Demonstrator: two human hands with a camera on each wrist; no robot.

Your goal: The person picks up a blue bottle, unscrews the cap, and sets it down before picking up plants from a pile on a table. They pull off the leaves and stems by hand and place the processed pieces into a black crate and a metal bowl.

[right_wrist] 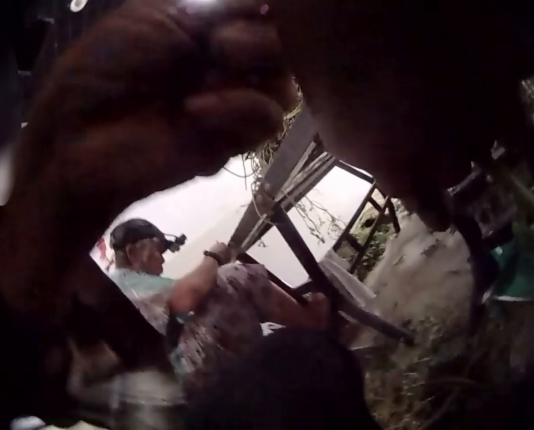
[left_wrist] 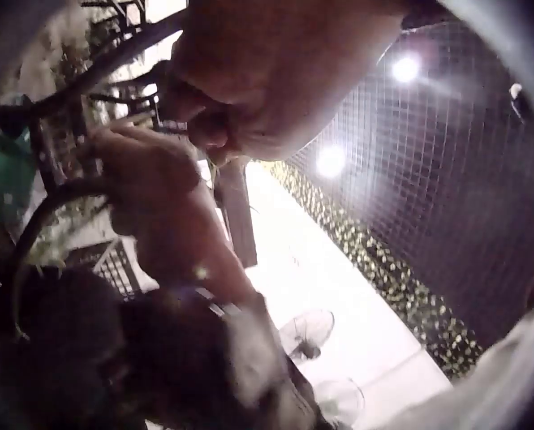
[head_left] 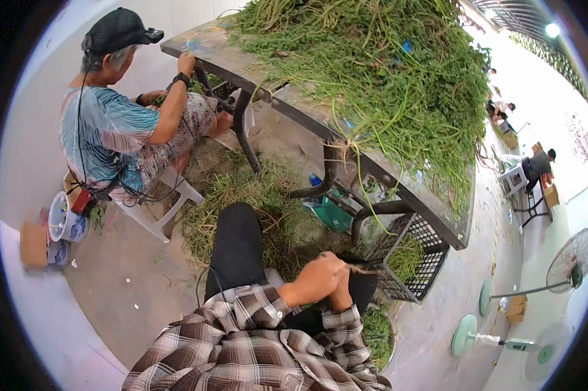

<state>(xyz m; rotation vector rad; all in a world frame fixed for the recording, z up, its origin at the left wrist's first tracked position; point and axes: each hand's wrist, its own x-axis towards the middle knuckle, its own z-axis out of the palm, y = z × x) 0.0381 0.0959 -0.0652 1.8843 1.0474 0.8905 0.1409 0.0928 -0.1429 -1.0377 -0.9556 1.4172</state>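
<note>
Over the lap, my left hand [head_left: 315,280] and right hand [head_left: 341,294] are close together, fingers curled. A thin brownish plant stem [head_left: 364,269] sticks out past the right hand. In the left wrist view, the fingers of my left hand [left_wrist: 258,81] pinch at fine strands just above my right hand [left_wrist: 159,202]. The right wrist view is dark, with the left hand [right_wrist: 150,116] at upper left and the right hand [right_wrist: 374,98] at upper right. Most of what the hands hold is hidden by the fingers.
A table [head_left: 460,231] heaped with leafy green stems [head_left: 385,85] stands ahead. Beneath it are a black crate [head_left: 430,257] holding greens and a green container [head_left: 336,212]. Cut greens [head_left: 277,189] litter the floor. Another person [head_left: 108,130] sits at left; fans [head_left: 466,332] stand at right.
</note>
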